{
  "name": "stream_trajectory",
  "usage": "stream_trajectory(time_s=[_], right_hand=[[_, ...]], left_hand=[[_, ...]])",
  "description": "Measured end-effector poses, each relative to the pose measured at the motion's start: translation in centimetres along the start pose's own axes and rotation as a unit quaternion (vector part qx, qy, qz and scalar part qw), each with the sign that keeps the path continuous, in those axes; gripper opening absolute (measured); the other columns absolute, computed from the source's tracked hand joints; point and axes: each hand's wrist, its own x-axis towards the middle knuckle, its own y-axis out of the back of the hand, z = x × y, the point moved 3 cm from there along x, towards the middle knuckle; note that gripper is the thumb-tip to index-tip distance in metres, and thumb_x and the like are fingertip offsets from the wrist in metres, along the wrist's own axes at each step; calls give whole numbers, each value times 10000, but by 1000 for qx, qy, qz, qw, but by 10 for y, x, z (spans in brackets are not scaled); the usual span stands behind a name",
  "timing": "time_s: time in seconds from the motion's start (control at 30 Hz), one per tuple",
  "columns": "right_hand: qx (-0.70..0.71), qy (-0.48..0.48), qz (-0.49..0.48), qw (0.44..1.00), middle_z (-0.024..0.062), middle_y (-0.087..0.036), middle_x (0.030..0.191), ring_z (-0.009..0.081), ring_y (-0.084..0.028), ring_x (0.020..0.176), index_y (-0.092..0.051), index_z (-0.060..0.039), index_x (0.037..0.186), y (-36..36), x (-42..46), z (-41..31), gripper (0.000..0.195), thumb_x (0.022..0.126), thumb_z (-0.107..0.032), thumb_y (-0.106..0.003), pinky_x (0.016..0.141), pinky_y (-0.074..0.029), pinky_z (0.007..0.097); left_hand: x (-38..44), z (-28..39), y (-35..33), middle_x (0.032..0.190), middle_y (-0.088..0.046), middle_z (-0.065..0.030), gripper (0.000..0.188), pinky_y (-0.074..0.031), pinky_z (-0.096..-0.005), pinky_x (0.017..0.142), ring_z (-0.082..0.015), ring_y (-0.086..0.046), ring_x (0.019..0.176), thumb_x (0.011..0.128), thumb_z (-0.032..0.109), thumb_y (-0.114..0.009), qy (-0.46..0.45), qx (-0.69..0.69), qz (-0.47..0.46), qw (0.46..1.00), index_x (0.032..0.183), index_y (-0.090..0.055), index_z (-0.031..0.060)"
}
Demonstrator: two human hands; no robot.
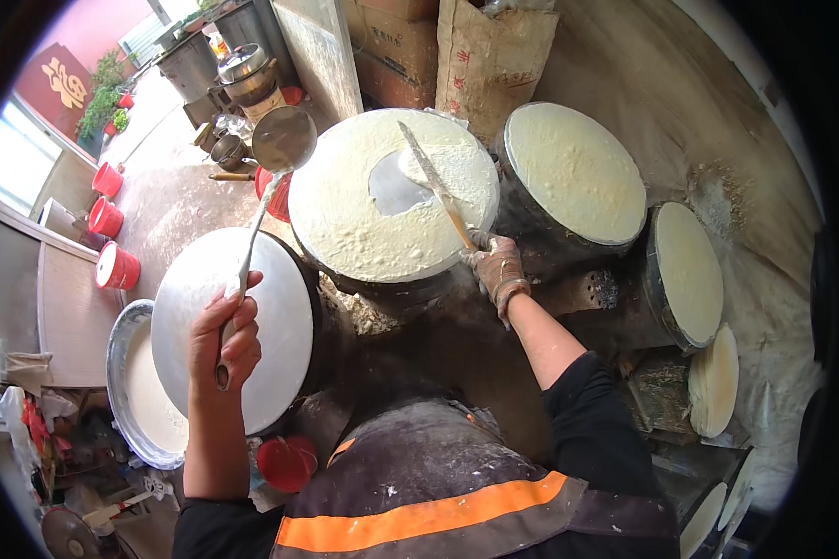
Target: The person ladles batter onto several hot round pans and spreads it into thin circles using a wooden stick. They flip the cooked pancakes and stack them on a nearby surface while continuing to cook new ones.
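My bare left hand (225, 334) grips the handle of a metal ladle (284, 138), its round bowl raised beside the middle griddle. In a worn glove, my right hand (498, 269) holds a long flat spreader (426, 168) by its wooden handle. The blade lies across pale batter (363, 237) on the middle round griddle. A patch of bare metal (397, 187) shows near the centre of that batter, with a thicker pool of batter (454, 164) by the blade. Below my left hand is a bare round griddle (280, 349).
Batter covers two griddles at right, one nearer (573, 171) and one farther (689, 272). A stack of thin pancakes (714, 384) sits below them. A basin of batter (147, 391) stands at left. Red buckets (117, 265) line the left floor; a sack (493, 63) stands behind.
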Motion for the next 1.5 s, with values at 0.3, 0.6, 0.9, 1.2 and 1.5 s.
stream_trajectory(time_s=[0.3, 0.6, 0.9, 1.2, 1.5], right_hand=[[-106, -2, -59, 993, 119, -639, 1001, 207, -600, 919, -600, -24, 1067, -2, 1, -9, 362, 712, -88, -639, 813, -442, 293], [-98, 1, -88, 991, 127, -633, 1005, 235, -602, 908, -594, -36, 1074, 7, 6, 7, 383, 713, -143, -663, 800, -452, 316], [-198, -23, -130, 971, 150, -618, 1034, 224, -583, 963, -567, -9, 1113, 16, 31, 9, 413, 729, -128, -663, 836, -438, 318], [-121, 25, -138, 983, 66, -645, 901, 119, -573, 777, -610, 25, 1018, 28, 60, 4, 349, 678, -13, -682, 738, -459, 249], [-44, 32, -173, 983, 71, -634, 961, 119, -564, 856, -581, -10, 1095, 59, 48, -2, 415, 692, -19, -677, 802, -440, 245]], left_hand=[[-10, -1, 6, 626, -406, -31, 333, -247, -194, 254, -58, -328, 315, 900, 83, -368, -29, 19, 11, 999, 1192, -357, -77], [-15, -2, 10, 624, -446, -44, 313, -255, -195, 244, -58, -354, 322, 886, 68, -389, -67, 71, 66, 993, 1171, -398, -62], [-25, 6, 22, 597, -428, -31, 319, -237, -191, 241, -57, -323, 307, 884, 73, -395, -86, 70, 102, 989, 1171, -398, -68], [-39, 14, 37, 610, -432, -43, 327, -266, -210, 240, -68, -349, 310, 890, 81, -386, -97, 42, 101, 989, 1179, -378, -71], [-42, 14, 57, 639, -437, -46, 317, -275, -194, 261, -70, -368, 339, 901, 89, -374, -49, 28, 74, 996, 1175, -378, -69]])
